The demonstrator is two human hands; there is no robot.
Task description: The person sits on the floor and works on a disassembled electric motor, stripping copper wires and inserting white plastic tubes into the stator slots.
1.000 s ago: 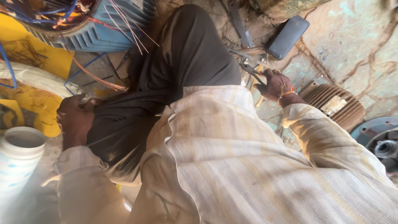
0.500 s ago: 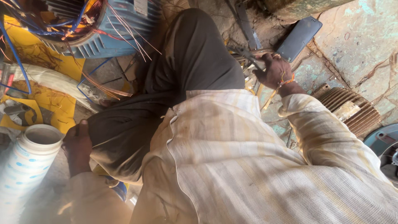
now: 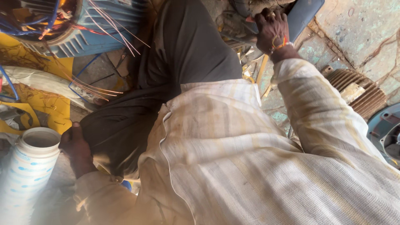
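Right hand [image 3: 273, 29]: fingers [image 3: 266, 16] curled down over a dark flat part [image 3: 306, 14] at the top edge, knuckles up; grip itself is hidden under the hand, so cannot tell whether they pinch it. Orange thread band on the wrist [image 3: 280, 43]. Just below the hand, a jumble of metal scraps and tools [image 3: 250, 68] on the concrete floor [image 3: 354, 29].

Left hand [image 3: 77, 150]: fingers folded against the dark trouser leg [image 3: 137, 125], thumb up, nothing visibly held. White perforated plastic tube [image 3: 29, 166] stands just beside it, open end up.

Further out: blue finned motor stator [image 3: 83, 33] top left, copper winding wires [image 3: 112, 29] fanning out of it over the knee. Yellow sheet [image 3: 50, 104] under it. Ribbed round motor cover [image 3: 362, 93] lies right of the sleeve, blue-grey casting [image 3: 385, 129] at the right edge.
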